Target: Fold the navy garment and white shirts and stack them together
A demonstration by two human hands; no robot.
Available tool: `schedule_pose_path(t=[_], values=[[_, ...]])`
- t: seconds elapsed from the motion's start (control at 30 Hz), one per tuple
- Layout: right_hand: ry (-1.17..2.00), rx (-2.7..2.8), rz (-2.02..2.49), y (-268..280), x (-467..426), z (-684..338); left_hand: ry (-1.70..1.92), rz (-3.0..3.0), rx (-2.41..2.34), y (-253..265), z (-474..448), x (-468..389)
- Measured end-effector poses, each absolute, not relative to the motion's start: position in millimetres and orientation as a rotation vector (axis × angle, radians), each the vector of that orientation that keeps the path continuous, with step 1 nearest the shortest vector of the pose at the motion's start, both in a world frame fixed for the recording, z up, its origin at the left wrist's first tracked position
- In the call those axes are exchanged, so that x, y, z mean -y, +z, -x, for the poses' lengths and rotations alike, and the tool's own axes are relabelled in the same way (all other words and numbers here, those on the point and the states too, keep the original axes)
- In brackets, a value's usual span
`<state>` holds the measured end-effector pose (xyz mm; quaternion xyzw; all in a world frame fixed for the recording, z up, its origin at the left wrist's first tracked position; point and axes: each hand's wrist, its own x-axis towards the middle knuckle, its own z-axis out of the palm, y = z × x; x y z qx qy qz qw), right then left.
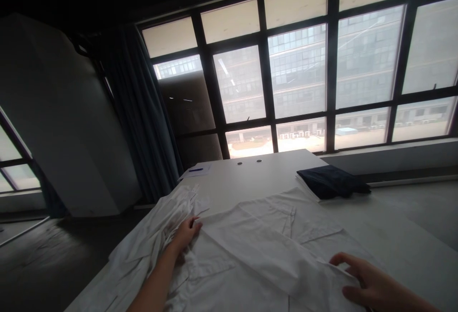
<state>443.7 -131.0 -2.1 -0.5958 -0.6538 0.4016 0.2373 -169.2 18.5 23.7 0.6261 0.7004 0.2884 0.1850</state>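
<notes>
A white garment (257, 250) with stitched seams and pocket-like panels lies spread over the white table (286, 171) in front of me. At its left edge, my left hand (188, 233) is closed, pinching the cloth between thumb and fingers. My right hand (368, 281) is at the lower right edge, its fingers and thumb curled about a raised fold of the same garment. Part of that grip is hidden by the hand itself. To the left of my left hand, more crumpled white cloth (143, 238) lies in loose folds; I cannot tell whether it is a separate piece.
Dark folded cloth (332, 182) lies at the table's right edge. A pen (196, 170) rests on paper (202, 172) at the far left corner. Two round holes are set near the table's far end. Beyond stand large windows (296, 73) and a blue curtain (143, 111).
</notes>
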Motion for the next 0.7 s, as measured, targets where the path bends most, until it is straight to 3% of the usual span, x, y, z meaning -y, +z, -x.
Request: schedule_pose_path(t=[0.1, 0.27, 0.7], values=[[1.252, 1.773, 1.607, -13, 128, -449, 0.814, -1.765, -2.055, 24, 169, -22], [0.868, 1.925, 1.714, -41, 122, -473, 0.747, -1.758, -2.264, 19, 162, -31], [0.659, 1.977, 1.641, -23, 122, -443, 0.565, -1.884, -2.504, 3, 141, -24]])
